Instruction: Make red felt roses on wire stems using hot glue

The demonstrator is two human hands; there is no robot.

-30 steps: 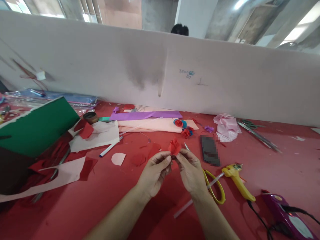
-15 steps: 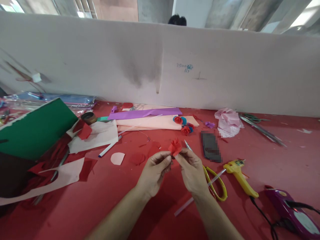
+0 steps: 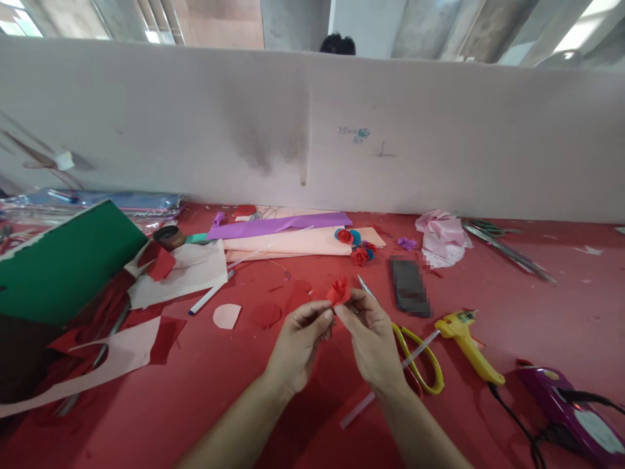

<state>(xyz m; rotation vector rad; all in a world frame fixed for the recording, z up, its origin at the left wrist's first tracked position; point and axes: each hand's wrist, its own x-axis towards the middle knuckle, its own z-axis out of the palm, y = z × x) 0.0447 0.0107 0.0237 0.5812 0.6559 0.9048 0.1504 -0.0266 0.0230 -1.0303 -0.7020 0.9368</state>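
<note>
A red paper flower [image 3: 338,291] is pinched at its base between my two hands, above the middle of the red table. My left hand [image 3: 305,335] is closed, thumb and forefinger at the flower's lower left. From the other side my right hand [image 3: 372,339] grips it, fingers bent and closed. Beside and partly under the right hand lie yellow-handled scissors [image 3: 436,365], with a clear glue stick across them. Red paper discs [image 3: 266,316] rest left of the hands. Finished-looking red and blue paper roses [image 3: 360,255] sit farther back.
A yellow glue gun [image 3: 469,342] with a cord and a purple corded device [image 3: 566,407] lie at right. Behind them is a dark phone [image 3: 409,284]. Paper scraps [image 3: 131,352] and a green board [image 3: 73,260] fill the left. A white partition [image 3: 195,124] closes the back.
Both hands still hold the red flower; it has turned slightly, its petals looking more tightly gathered. The whole view has shifted a little.
</note>
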